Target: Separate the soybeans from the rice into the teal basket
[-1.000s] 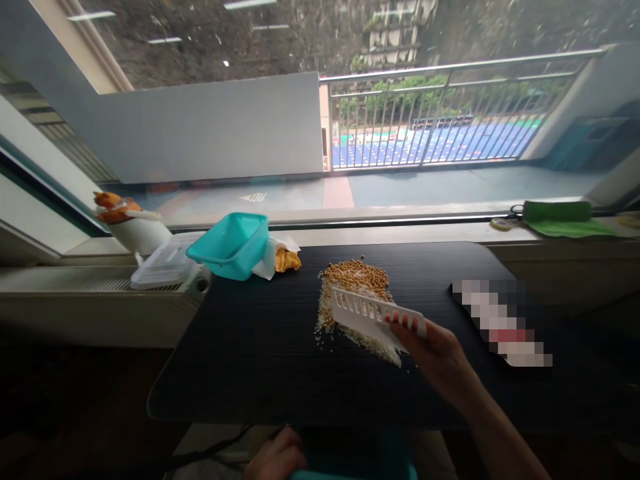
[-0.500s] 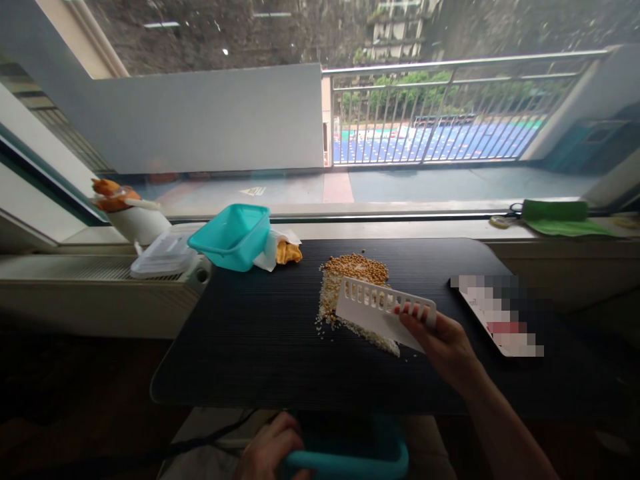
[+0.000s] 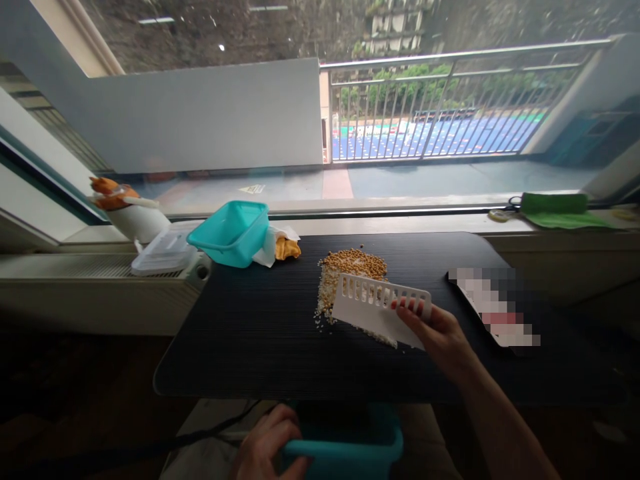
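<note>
Two hands are at work over one black table [image 3: 250, 347], which spreads ahead of both and carries everything listed below.

Below the table's near edge sits a teal basin [image 3: 350, 455]. The left hand [image 3: 270, 450] has its fingers curled over the basin's left rim, gripping it.

A teal tub [image 3: 230, 233] stands tilted at the far left corner, well away from both hands. Just beyond it lie a clear lidded box [image 3: 163, 253] and a white cup [image 3: 137, 220] with orange contents.

The right hand [image 3: 440, 337] is closed on the right end of a white slotted scraper [image 3: 373, 310], fingertips over the slotted top edge. The scraper extends leftward from that hand, its lower edge at the table surface.

Directly beyond the scraper lies a mixed pile: yellow beans [image 3: 356, 262] on the far side, white rice [image 3: 325, 300] on the near side, touching the blade. Some grains show left of the scraper and under its lower edge.

A green cloth [image 3: 555, 207] rests on the sill, far right of the right hand.
</note>
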Available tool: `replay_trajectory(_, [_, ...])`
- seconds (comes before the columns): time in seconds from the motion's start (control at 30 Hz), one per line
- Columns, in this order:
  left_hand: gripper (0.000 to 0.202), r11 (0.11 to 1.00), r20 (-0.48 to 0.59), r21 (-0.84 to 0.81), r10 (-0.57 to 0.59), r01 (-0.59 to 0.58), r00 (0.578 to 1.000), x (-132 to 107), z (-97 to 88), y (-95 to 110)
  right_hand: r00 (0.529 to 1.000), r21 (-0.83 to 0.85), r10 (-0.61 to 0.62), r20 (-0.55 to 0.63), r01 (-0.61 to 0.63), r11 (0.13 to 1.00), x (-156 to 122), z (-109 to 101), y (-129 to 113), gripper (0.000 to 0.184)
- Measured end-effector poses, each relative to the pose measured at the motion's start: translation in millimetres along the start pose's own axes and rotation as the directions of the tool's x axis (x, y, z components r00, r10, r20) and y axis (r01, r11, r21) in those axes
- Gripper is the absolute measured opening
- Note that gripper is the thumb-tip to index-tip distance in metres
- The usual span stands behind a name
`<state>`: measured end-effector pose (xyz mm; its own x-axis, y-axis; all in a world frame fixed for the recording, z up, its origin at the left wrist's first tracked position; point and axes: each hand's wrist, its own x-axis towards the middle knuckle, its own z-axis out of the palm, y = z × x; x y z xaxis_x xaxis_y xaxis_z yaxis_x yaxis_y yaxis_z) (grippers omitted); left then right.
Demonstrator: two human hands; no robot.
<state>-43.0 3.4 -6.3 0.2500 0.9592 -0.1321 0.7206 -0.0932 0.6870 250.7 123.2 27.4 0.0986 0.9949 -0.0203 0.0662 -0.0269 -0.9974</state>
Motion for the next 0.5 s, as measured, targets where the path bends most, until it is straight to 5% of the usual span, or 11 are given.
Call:
replay_trajectory(0.2, [0.012,1.0,-0.018,-0.015,-0.027,0.027,0.999,-2,0.3,-1,0.999,0.045,0.017,-0.028,-0.016,0.999,-14,-12,-10,0.028])
replay_trajectory(0.4, [0.013,0.999,-0.022,-0.02,-0.043,0.043,0.999,0,0.7,2,0.99,0.103,0.018,-0.142,-0.004,0.995,-13,1,-1,0.03])
replay_trajectory(0.5, [0.013,0.999,-0.023,-0.02,-0.033,0.032,0.999,1,0.8,2,0.994,0.098,0.033,-0.109,-0.022,0.995,-7,1,5,0.031])
